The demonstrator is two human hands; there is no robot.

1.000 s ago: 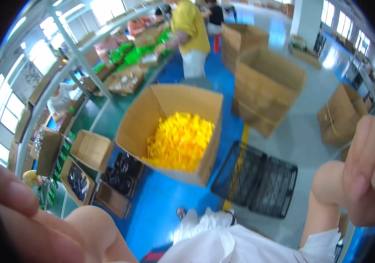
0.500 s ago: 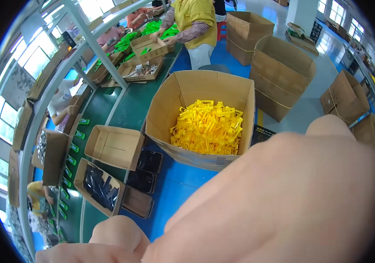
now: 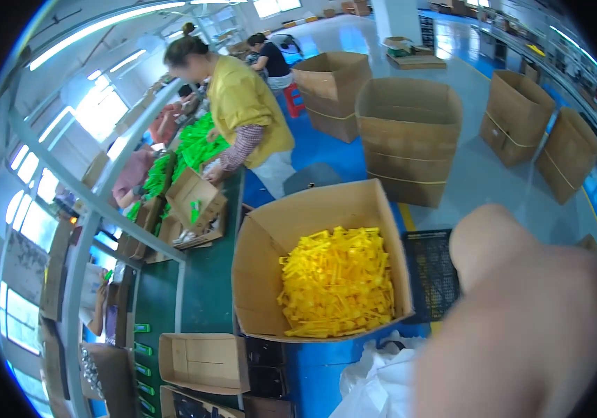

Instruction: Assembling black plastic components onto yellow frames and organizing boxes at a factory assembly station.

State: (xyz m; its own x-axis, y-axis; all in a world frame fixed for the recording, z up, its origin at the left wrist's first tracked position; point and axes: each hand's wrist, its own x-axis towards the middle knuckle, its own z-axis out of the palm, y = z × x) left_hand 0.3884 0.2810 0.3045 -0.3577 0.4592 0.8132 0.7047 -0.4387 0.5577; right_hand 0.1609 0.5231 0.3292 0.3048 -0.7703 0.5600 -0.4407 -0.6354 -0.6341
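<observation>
My right hand (image 3: 521, 327) looms large and blurred at the lower right, very close to the camera; its fingers are hidden, so whether it holds anything cannot be told. My left hand is out of view. Beside the right hand, at the lower edge, lies crumpled white material (image 3: 378, 383) that looks like a plastic bag. Ahead stands a big open cardboard box (image 3: 319, 205), and a heap of small yellow plastic parts (image 3: 337, 285) fills its lower part. The hand is to the right of this box and does not touch it in the picture.
A green workbench (image 3: 208, 299) runs along the left under a grey metal frame. On it are a cardboard tray (image 3: 204, 362) and green parts (image 3: 197, 143). A person in yellow (image 3: 246, 104) works there. Tall cardboard boxes (image 3: 410, 132) stand at the back right; a dark mat (image 3: 431, 272) lies beside the yellow parts' box.
The view has tilted up and turned, so the yellow parts' box sits lower. My left hand has left the picture, and my right hand has shifted right. White crumpled material now shows below.
</observation>
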